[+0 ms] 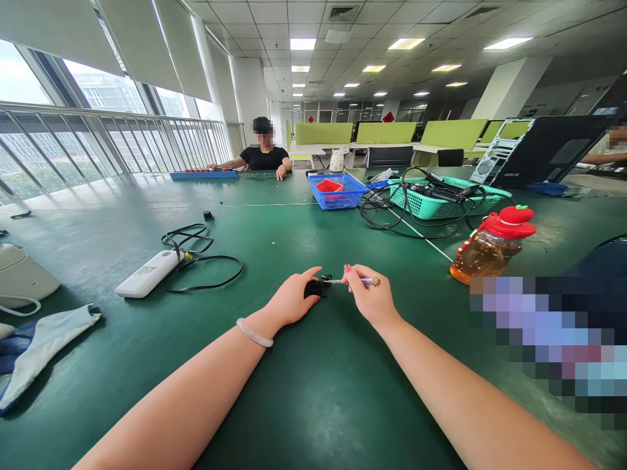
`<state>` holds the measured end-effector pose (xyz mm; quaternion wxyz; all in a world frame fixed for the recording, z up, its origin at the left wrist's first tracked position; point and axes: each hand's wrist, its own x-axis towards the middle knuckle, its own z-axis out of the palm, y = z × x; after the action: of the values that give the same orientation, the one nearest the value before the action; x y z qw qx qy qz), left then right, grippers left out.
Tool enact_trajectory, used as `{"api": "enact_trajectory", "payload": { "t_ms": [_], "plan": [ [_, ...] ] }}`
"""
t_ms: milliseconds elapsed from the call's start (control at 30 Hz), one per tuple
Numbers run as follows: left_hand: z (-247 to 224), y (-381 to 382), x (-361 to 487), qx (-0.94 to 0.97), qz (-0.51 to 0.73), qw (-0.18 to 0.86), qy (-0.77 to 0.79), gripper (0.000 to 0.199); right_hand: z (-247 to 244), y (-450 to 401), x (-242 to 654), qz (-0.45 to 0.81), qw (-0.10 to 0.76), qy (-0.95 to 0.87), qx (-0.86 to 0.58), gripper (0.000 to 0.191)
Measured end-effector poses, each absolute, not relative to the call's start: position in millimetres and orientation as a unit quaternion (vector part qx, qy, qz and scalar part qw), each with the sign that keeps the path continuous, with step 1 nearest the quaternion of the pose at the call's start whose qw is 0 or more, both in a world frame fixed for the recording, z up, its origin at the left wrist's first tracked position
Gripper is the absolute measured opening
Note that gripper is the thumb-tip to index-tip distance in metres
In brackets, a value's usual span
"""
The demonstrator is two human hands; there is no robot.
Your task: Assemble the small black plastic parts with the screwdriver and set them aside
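Note:
Between the thumb and fingers of my left hand (290, 298) is a small black part (312, 289), held down on the green tabletop; its exact kind is too small to make out. A pale bracelet circles that wrist. My right hand (373, 301) pinches a slim screwdriver (371, 281) with a brownish handle end. Its thin metal shaft points left and its tip meets the right side of the black part. The fingers partly cover both things.
To the left lie a white power bank (149, 274) with a black cable (215, 258) and a glove (49, 346). A red-lidded bottle (490, 245) stands right. Behind are a blue basket (337, 196), a green cable basket (431, 207) and a seated person (264, 156).

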<state>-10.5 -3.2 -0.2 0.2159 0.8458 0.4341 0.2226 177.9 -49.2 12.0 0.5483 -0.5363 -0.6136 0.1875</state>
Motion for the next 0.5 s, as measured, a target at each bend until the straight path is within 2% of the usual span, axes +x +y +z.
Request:
{"api": "enact_trajectory", "payload": {
  "t_ms": [167, 333, 500],
  "plan": [
    [0.4, -3.1, -10.1, 0.845, 0.219, 0.216, 0.438, 0.065, 6.4, -46.2, 173.5, 0.224, 0.485, -0.662, -0.525, 0.045],
    [1.4, -2.7, -9.7, 0.842, 0.217, 0.218, 0.443, 0.063, 9.8, -48.6, 174.5, 0.189, 0.514, -0.652, -0.523, 0.047],
    [3.8, -2.0, -9.9, 0.839, 0.211, 0.230, 0.446, 0.066, 13.4, -50.9, 175.3, 0.226, 0.505, -0.650, -0.521, 0.049]
  ]
}}
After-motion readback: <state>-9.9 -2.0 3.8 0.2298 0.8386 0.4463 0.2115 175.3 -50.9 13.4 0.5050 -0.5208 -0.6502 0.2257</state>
